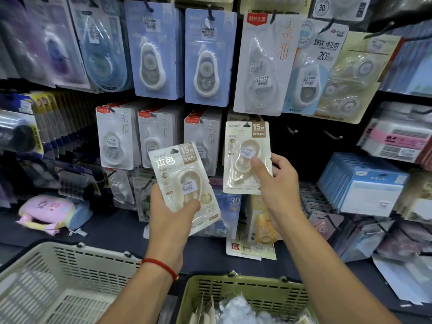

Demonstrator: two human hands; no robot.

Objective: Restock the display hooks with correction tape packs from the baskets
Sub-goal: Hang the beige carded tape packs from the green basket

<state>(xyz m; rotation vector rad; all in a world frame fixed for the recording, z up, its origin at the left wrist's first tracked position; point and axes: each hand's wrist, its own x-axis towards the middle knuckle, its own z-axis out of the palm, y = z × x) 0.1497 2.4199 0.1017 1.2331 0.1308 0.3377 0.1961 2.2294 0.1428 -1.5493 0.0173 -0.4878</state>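
Two beige carded correction tape packs are up: my left hand (pixel 171 208) grips one tilted pack (pixel 184 183) below the display, my right hand (pixel 277 183) pinches the other (pixel 245 157) at a hook, above the green plastic basket (pixel 245 293).

Left hand (pixel 171 213) grips a beige tape pack (pixel 184 185), tilted, thumb on its front. Right hand (pixel 275 183) pinches a second beige pack (pixel 245 157) upright at a hook (pixel 247 124). Two bare hooks (pixel 292 130) to its right. White basket (pixel 70 272) near left, green basket (pixel 245 291) near right.
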